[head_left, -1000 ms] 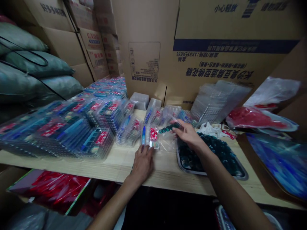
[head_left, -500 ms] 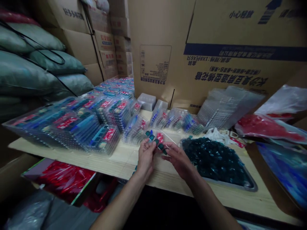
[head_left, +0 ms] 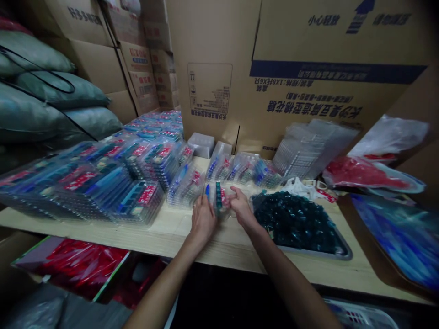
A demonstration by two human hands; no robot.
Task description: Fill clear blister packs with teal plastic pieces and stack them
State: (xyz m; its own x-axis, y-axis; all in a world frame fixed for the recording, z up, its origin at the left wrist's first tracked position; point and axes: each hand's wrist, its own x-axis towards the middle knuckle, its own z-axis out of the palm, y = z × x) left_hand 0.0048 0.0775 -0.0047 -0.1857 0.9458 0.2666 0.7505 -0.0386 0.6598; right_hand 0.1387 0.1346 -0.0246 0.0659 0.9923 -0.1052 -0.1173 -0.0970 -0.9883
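Observation:
Low over the table's front, my left hand (head_left: pixel 204 218) closes on the near left edge of a clear plastic tray (head_left: pixel 213 187). Inside the tray are a row of teal cubes (head_left: pixel 218 195), a blue piece (head_left: pixel 207 189) and a red patterned packet (head_left: pixel 222 196). My right hand (head_left: pixel 243 208) is at the tray's right side, index finger stretched out and the other fingers curled against the edge, slightly blurred. A metal tray (head_left: pixel 346 253) heaped with glossy teal cubes (head_left: pixel 293 221) lies just right of that hand.
Stacks of filled clear trays (head_left: pixel 144 198) crowd the left of the wooden table (head_left: pixel 171 233). More filled trays (head_left: pixel 187 185) stand behind my hands, and nested clear trays (head_left: pixel 302 153) lean at the back. A large carton (head_left: pixel 212 41) walls the rear. Red bags (head_left: pixel 356 173) lie right.
The teal cubes, held up between both hands before, now lie in a row in the clear tray. Both hands have moved down to its sides. The whole view has shifted slightly.

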